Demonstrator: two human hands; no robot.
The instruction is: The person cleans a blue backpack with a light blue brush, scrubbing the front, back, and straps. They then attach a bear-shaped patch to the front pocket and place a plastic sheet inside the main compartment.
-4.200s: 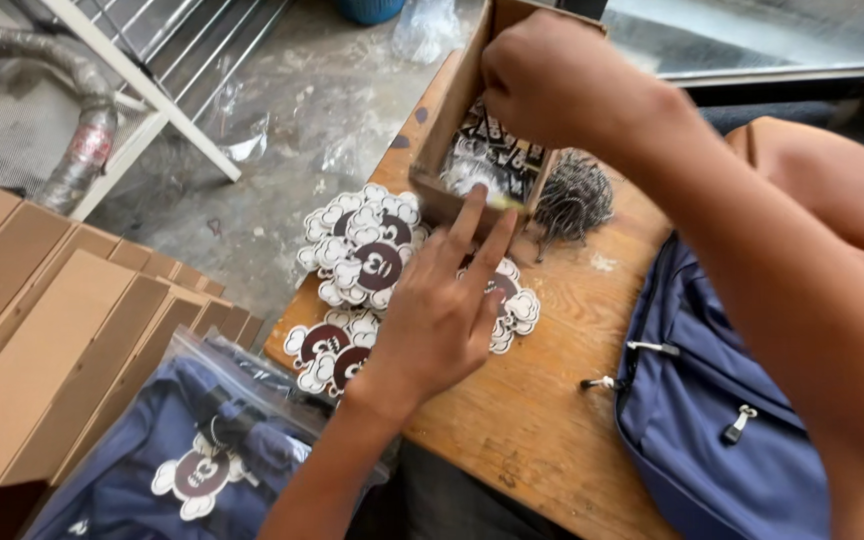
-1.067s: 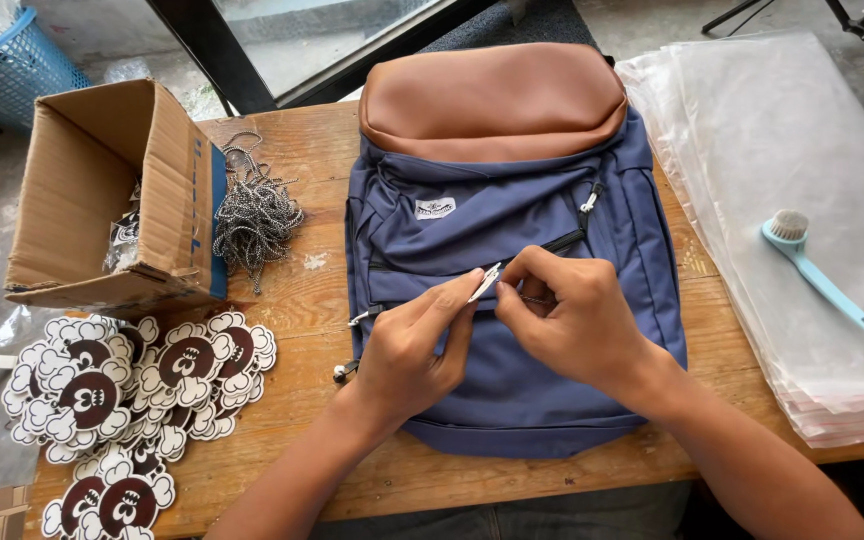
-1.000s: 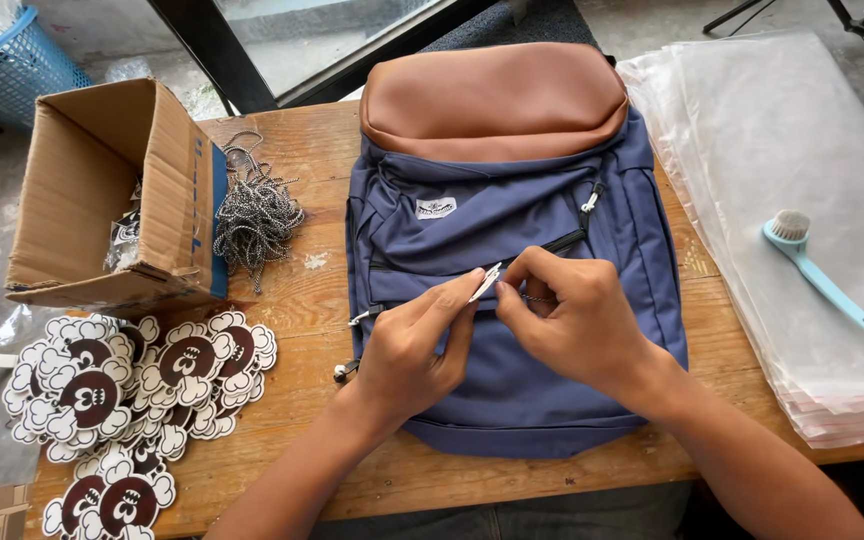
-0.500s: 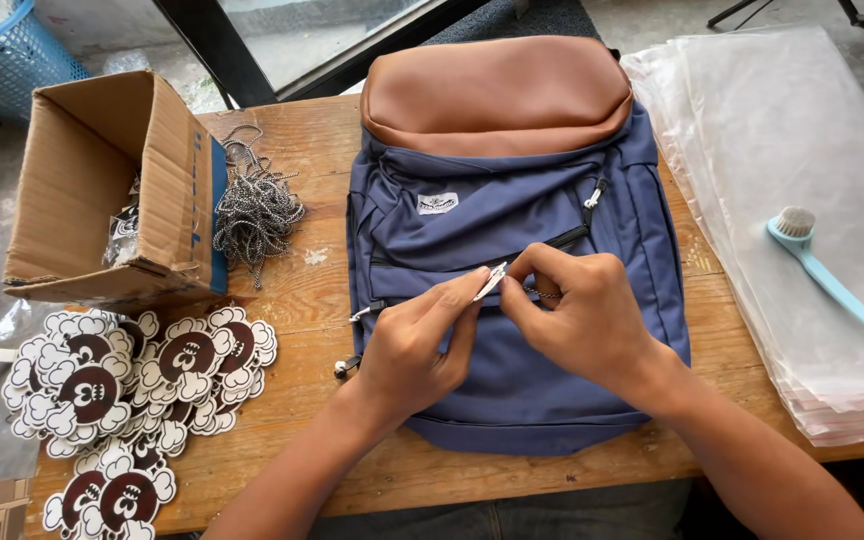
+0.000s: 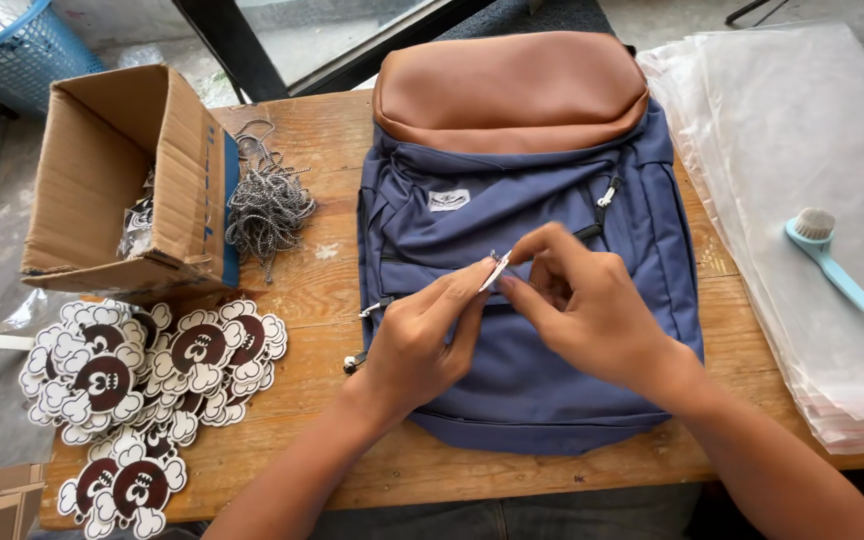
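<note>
A navy backpack with a brown leather top flap lies flat on the wooden table. Both my hands hover over its front pocket. My left hand pinches a small white tag between thumb and fingers. My right hand meets it from the right, fingertips closed on the same tag just above the pocket's zipper line. A metal zipper pull sticks out at the bag's left edge.
An open cardboard box lies on its side at the left, beside a bundle of grey cords. Several brown-and-white cartoon hang tags pile at the table's front left. Stacked clear plastic bags with a teal brush sit right.
Four seconds ago my hands were at the tag pile and box. Over the last second they have stayed over the backpack pocket, only shifting slightly around the small tag.
</note>
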